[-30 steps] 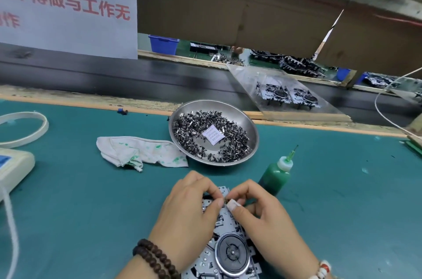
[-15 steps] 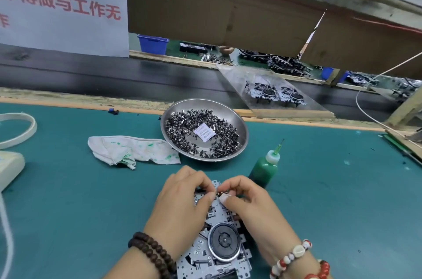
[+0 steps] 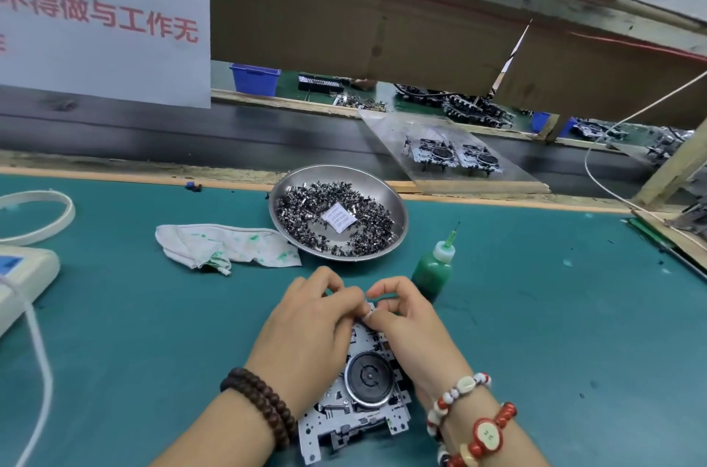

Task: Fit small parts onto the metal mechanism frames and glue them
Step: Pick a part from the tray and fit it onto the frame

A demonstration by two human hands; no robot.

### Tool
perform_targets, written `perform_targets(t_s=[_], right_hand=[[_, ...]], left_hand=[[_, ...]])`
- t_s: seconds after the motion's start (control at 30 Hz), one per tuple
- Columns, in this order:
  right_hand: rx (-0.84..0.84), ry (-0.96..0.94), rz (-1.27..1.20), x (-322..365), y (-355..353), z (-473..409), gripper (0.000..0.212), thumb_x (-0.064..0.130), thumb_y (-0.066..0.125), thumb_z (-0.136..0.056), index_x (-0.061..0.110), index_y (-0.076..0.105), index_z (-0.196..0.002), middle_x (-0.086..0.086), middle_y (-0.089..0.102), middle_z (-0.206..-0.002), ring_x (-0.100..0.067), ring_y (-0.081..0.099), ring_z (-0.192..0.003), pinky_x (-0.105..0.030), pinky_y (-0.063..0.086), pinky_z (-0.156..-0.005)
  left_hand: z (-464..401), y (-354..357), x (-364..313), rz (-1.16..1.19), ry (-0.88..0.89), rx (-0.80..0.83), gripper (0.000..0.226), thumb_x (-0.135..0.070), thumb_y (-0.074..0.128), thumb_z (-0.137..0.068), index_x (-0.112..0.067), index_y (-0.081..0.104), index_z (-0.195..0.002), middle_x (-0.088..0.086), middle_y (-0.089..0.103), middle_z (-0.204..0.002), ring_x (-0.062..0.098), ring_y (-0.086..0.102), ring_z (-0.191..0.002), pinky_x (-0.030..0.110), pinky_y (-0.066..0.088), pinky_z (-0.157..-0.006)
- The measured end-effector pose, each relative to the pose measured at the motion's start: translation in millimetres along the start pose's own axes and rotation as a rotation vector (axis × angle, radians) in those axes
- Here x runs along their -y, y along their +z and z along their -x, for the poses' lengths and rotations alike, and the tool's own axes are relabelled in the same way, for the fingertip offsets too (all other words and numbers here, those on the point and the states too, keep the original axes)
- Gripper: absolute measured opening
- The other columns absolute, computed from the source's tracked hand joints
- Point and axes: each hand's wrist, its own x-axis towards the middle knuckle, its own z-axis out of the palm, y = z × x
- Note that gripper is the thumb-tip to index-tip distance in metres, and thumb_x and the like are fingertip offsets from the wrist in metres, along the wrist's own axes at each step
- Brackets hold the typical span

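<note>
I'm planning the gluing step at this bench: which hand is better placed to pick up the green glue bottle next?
The right hand, probably. The green glue bottle stands upright just beyond it, on its side of the metal frame. The left hand would have to cross over the right to reach it. Both are busy at the frame's far edge.

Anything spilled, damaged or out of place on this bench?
Nothing serious. The white rag beside the metal dish is crumpled and spotted with green, apparently from the green glue bottle, which stands upright. A paper slip lies among the dish's small parts.
</note>
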Motion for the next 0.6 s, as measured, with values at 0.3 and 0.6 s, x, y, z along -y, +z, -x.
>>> perform_targets(t_s=[0.3,0.6], right_hand=[[0.049,-0.017,-0.009,1.3,-4.5,5.4,0.013,0.006,0.061,-0.086,0.017,0.055,-0.092,0.001,0.048,-0.069,-0.014,0.044,-0.070,-0.025,0.037,-0.065],[-0.173,-0.175,0.003,-21.0,-37.6,29.9,0.019,0.003,0.060,-0.086,0.022,0.064,-0.084,0.007,0.062,-0.084,-0.001,0.052,-0.059,-0.024,0.045,-0.066]], left_hand=[[10.5,-4.7,-0.8,-0.116,0.008,-0.001,0.020,-0.030,0.041,-0.093,-0.039,0.057,-0.102,-0.020,0.043,-0.103,0.004,0.042,-0.093,0.028,0.038,-0.079],[11.6,-1.9,3.1,0.008,-0.010,-0.008,0.022,-0.030,0.043,-0.093,-0.039,0.063,-0.097,-0.024,0.044,-0.097,-0.002,0.042,-0.090,0.024,0.037,-0.083]])
